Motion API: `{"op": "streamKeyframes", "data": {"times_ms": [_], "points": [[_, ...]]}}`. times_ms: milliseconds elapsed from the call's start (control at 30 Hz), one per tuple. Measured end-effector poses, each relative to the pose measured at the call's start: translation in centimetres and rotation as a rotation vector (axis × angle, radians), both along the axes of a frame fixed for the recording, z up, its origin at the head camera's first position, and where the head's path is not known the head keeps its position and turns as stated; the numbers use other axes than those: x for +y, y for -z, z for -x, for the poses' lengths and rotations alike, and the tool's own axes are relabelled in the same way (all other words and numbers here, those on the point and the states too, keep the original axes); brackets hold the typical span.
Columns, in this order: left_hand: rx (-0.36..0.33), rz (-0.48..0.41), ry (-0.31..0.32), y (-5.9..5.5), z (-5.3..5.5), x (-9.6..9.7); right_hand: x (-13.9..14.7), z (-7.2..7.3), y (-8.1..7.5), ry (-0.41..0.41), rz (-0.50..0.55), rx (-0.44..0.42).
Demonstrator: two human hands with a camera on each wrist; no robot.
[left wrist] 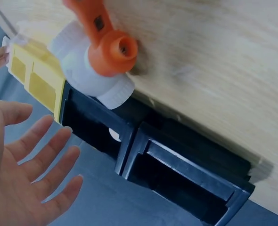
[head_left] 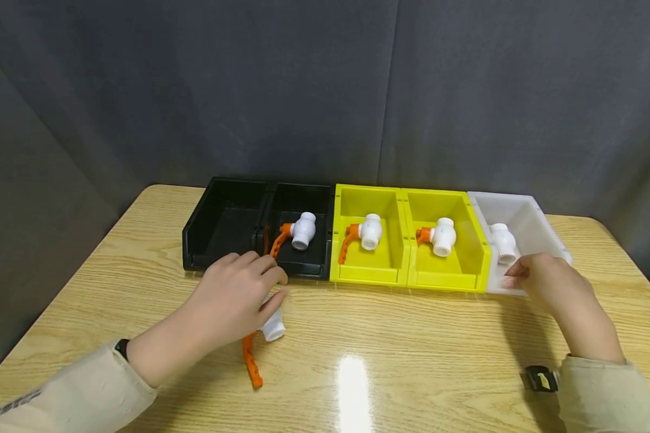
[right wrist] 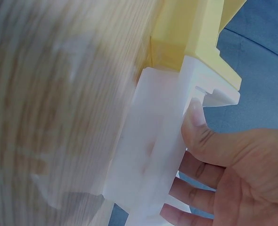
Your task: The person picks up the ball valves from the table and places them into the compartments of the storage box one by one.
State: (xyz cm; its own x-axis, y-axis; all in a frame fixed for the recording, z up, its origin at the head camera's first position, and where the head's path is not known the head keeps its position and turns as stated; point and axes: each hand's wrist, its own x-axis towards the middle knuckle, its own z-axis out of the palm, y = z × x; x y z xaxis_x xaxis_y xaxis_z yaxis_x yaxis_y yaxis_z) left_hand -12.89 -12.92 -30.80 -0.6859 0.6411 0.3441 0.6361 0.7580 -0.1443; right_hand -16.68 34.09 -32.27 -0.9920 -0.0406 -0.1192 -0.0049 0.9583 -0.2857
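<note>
My left hand (head_left: 238, 294), fingers spread in the left wrist view, hovers over a white ball valve (head_left: 273, 325) with an orange handle (head_left: 251, 361). That valve (left wrist: 82, 70) lies on the table, apart from the fingers. On the other side, my right hand (head_left: 555, 282) reaches over the front of the white bin (head_left: 547, 234). Its fingertips are close to another white valve (head_left: 503, 243) inside; no handle of this one shows. In the right wrist view, the right thumb (right wrist: 194, 122) and fingers are loosely bent beside the white bin's edge, with nothing visible between them.
Left of the white bin stand two yellow bins (head_left: 374, 275) and two black bins (head_left: 224, 210) in one row. Both yellow bins and the right black bin each contain an orange-handled valve (head_left: 304, 231). A grey curtain (head_left: 281, 90) hangs behind the wooden table (head_left: 411, 361).
</note>
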Motion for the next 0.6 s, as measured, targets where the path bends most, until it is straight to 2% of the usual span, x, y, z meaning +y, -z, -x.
{"op": "streamKeyframes", "data": {"times_ms": [333,600], "points": [[-0.052,0.004,-0.014,1.1,-0.4,-0.6,0.0,0.0,0.0,-0.006,0.004,0.004],[-0.067,0.008,-0.003,1.9,-0.4,-0.9,0.0,0.0,0.1,-0.006,0.008,0.011]]}}
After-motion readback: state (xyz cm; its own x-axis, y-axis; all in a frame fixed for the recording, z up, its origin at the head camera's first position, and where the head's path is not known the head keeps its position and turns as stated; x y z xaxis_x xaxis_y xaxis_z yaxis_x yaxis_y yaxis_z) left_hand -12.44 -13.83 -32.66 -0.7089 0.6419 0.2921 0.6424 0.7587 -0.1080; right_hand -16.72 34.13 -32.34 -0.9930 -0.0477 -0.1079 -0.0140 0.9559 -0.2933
